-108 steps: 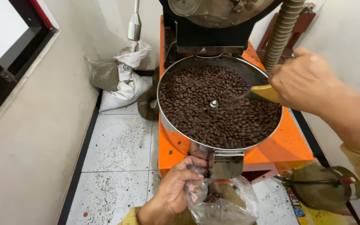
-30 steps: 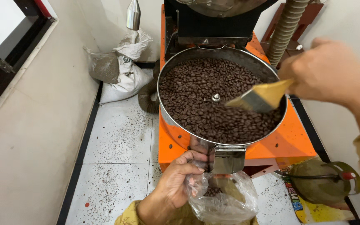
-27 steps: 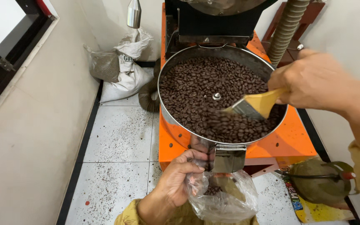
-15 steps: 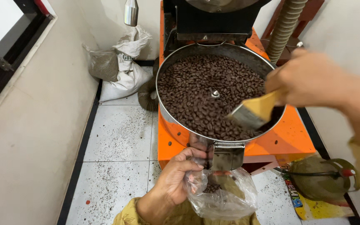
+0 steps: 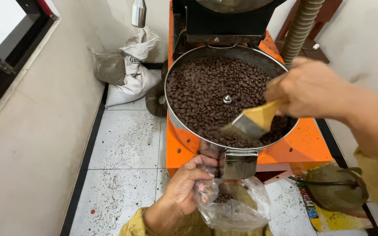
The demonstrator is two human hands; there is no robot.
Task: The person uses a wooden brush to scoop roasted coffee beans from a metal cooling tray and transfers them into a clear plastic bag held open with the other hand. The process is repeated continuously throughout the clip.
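The beans [image 5: 206, 91] in front of me are dark brown, lying in a silver-grey steel tray [image 5: 184, 131] on a bright orange machine body [image 5: 302, 146]. The brush [image 5: 252, 122] in my right grip [image 5: 311, 89] has a yellow handle and a grey metal band. My left grip [image 5: 184, 185] pinches a clear plastic bag [image 5: 237, 205]. My sleeves are mustard yellow. The floor tiles [image 5: 123, 140] are white, speckled with dark flecks.

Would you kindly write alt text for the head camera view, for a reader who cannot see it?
Seen from above, a right hand sweeps a yellow-handled brush through dark coffee beans in a round metal tray on an orange machine. The left hand holds a clear plastic bag under the tray's metal chute. Sacks lean against the wall.
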